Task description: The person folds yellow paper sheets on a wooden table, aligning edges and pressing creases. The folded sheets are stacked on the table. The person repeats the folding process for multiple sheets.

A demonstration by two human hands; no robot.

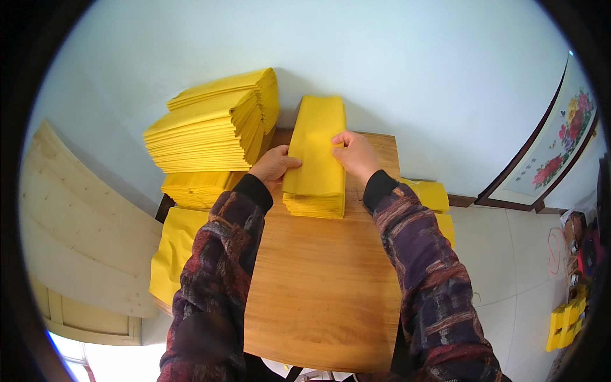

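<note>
On the wooden table (321, 280), both hands (272, 165) (358, 158) hold a folded yellow stack (314, 172).

The surface (321, 280) is smooth, lightly glossy wood. The yellow folded sheets (316, 162) in the middle look matt, like paper or thin cloth; the sleeves (423, 235) are fuzzy cloth.

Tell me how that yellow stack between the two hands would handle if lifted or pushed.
The yellow stack might splay if gripped by one layer: many edges show at its near end. Those thin layers look likely to bend. Flat-sided, it seems unlikely to roll.
</note>
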